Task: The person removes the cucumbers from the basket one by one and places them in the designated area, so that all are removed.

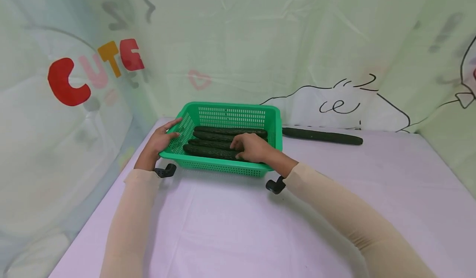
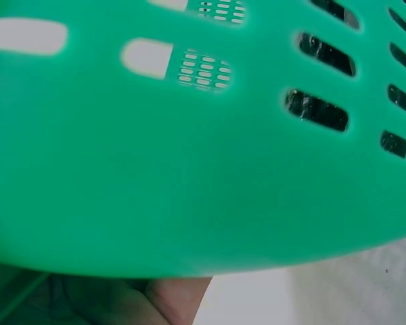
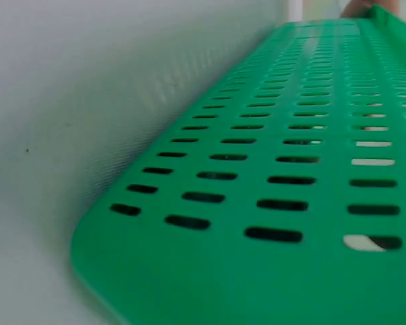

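Four cucumbers (image 1: 208,151) lie in a basket (image 1: 219,166), left fingers (image 1: 173,124) spread against it, right fingers (image 1: 239,139) curled, pinch unclear.

The right grip (image 1: 253,148) partly hides the nearer cucumbers (image 1: 208,151) in the basket (image 1: 219,167).

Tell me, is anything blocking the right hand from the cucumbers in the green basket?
Nothing visible is: the right hand already reaches over the rim of the green basket, right at the front cucumber. For the cucumber outside, though, the basket's right wall stands between.
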`<state>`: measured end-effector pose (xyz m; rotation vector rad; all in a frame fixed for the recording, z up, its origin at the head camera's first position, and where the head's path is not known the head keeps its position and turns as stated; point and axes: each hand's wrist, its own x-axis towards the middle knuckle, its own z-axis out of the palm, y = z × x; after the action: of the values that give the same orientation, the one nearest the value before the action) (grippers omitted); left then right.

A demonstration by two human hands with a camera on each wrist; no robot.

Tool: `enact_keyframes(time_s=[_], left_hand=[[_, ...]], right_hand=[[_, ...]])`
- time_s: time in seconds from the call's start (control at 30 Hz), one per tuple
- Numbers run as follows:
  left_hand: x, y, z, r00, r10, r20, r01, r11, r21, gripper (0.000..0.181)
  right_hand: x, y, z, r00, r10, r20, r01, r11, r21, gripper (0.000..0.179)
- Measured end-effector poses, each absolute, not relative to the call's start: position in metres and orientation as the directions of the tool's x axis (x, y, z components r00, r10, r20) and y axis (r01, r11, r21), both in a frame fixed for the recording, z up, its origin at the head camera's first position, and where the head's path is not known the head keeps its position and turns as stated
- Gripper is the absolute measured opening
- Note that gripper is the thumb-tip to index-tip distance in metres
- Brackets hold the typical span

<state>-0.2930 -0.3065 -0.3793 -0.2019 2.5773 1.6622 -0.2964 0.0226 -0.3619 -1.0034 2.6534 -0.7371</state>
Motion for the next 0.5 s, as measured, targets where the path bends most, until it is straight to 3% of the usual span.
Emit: enact_keyframes(time_s=[0.5], left_hand=[[-0.2914,-0.3067,-0.3777,-0.987,-0.063,-0.147,-0.16,0.406,0.9,0.057]], right_hand=[[-0.2971,0.017,-0.366,-0.749,-0.649,-0.133,-0.528,0.707,-0.471,0.039]])
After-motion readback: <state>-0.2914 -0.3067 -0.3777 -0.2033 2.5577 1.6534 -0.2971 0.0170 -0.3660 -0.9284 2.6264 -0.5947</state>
